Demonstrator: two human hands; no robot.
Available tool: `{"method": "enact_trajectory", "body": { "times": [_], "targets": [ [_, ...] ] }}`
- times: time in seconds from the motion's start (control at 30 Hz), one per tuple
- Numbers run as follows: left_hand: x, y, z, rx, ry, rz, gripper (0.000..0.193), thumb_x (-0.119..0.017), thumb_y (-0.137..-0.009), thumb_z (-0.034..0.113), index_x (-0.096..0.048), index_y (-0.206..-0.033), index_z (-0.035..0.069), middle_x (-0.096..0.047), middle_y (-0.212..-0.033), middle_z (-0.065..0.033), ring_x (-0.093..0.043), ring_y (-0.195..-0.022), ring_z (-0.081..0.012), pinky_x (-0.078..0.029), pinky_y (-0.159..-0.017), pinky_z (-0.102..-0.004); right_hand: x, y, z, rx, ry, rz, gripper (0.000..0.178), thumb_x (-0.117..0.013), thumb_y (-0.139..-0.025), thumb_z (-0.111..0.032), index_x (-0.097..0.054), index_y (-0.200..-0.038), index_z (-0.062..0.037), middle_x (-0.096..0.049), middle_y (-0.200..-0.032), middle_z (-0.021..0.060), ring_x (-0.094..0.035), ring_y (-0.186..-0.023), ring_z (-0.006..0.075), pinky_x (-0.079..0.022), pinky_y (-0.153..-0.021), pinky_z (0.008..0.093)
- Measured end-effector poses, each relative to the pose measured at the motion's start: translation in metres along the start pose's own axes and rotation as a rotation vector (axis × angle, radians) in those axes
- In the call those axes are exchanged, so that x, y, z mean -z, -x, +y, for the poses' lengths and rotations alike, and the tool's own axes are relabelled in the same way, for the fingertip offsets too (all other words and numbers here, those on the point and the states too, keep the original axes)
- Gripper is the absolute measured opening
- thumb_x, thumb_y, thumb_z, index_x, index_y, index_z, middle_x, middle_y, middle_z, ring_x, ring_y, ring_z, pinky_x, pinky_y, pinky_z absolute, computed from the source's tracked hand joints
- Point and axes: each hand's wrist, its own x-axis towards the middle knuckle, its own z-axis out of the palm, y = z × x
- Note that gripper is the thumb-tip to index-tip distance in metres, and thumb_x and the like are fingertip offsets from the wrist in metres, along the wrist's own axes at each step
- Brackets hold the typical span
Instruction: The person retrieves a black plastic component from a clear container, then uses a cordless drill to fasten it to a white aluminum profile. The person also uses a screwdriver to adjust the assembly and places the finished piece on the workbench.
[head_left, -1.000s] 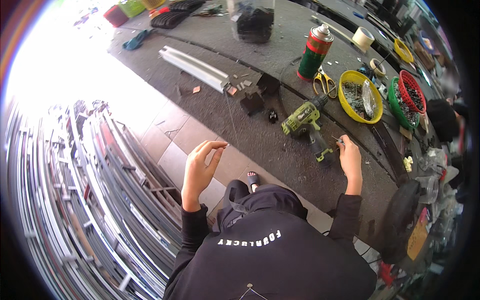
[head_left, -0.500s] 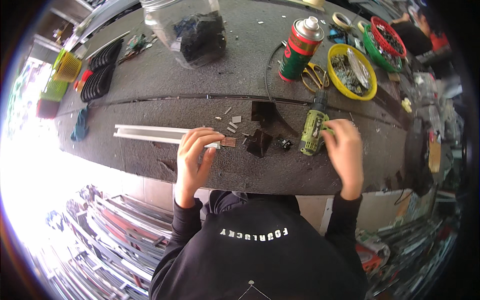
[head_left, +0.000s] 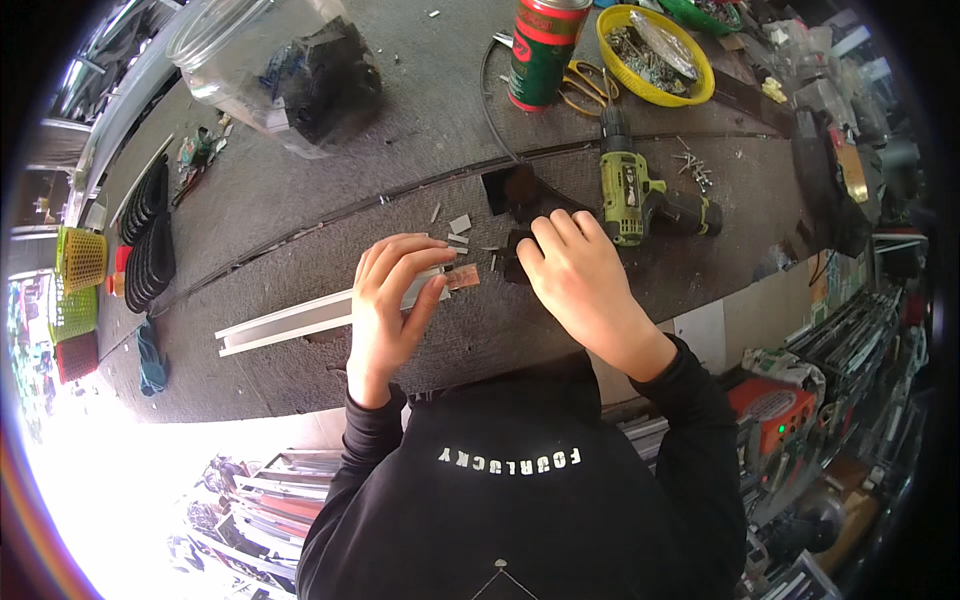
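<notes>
My left hand (head_left: 385, 305) is closed around the right end of a long white channel profile (head_left: 285, 322), its thumb on the near side and fingers over the top. A small copper-coloured piece (head_left: 464, 278) sticks out at that end, beside my fingertips. To the right, my right hand (head_left: 585, 290) is lowered to the table with its fingers bent downward. They cover part of a dark flat piece (head_left: 516, 262), and whatever they pinch is hidden. A green cordless drill (head_left: 627, 195) lies just beyond my right hand. Small grey offcuts (head_left: 459, 224) are scattered between the hands.
Beyond the drill stand a red and green spray can (head_left: 545, 55), yellow-handled scissors (head_left: 585, 88) and a yellow basket (head_left: 655, 85) of small hardware. Loose screws (head_left: 693, 168) lie right of the drill. A clear plastic jar (head_left: 290, 85) with black contents lies at the back left.
My right hand has left the drill and moved left to the dark pieces. The drill now lies turned, its handle pointing right. The view has shifted; my left hand stays on the profile.
</notes>
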Motion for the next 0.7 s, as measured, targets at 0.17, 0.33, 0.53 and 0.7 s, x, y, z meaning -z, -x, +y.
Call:
{"method": "enact_trajectory", "body": {
  "times": [0.17, 0.33, 0.53, 0.7],
  "targets": [
    [-0.002, -0.003, 0.020, -0.043, 0.073, -0.064, 0.030, -0.075, -0.084, 0.022, -0.072, -0.111, 0.010, -0.062, -0.100, -0.0073, -0.062, -0.094, -0.0278, -0.049, -0.085, -0.0414, 0.003, 0.003, -0.006, 0.026, 0.056, -0.098, 0.005, -0.066, -0.072, -0.013, -0.063, -0.073, -0.0086, -0.052, -0.077, 0.0045, -0.052, -0.082, 0.0204, -0.042, -0.077, 0.0331],
    [-0.023, -0.002, 0.050, -0.271, 0.122, -0.108, 0.042, -0.080, -0.076, 0.042, -0.077, -0.112, 0.021, -0.050, -0.088, -0.0028, -0.054, -0.077, -0.0194, -0.048, -0.071, -0.0368, 0.008, 0.004, -0.012, -0.006, -0.046, -0.127, 0.013, -0.065, -0.074, -0.020, -0.061, -0.075, -0.0075, -0.053, -0.083, 0.0067, -0.053, -0.089, 0.0222, -0.042, -0.082, 0.0352],
    [-0.040, -0.001, 0.060, -0.258, 0.129, 0.022, 0.035, -0.081, -0.075, 0.041, -0.080, -0.106, 0.026, -0.051, -0.086, 0.0008, -0.055, -0.072, -0.0157, -0.050, -0.074, -0.0365, 0.012, 0.007, -0.013, 0.022, -0.036, -0.174, 0.014, -0.063, -0.077, -0.021, -0.067, -0.077, -0.0072, -0.055, -0.083, 0.0056, -0.051, -0.088, 0.0213, -0.040, -0.083, 0.0347],
    [-0.047, -0.001, 0.064, -0.248, 0.162, 0.040, 0.033, -0.085, -0.072, 0.036, -0.080, -0.103, 0.026, -0.052, -0.085, 0.0019, -0.055, -0.069, -0.0138, -0.047, -0.065, -0.0331, 0.014, 0.009, -0.013, 0.059, -0.032, -0.201, 0.016, -0.062, -0.078, -0.022, -0.068, -0.077, -0.0078, -0.055, -0.083, 0.0051, -0.051, -0.089, 0.0207, -0.040, -0.084, 0.0346]
  ]
}}
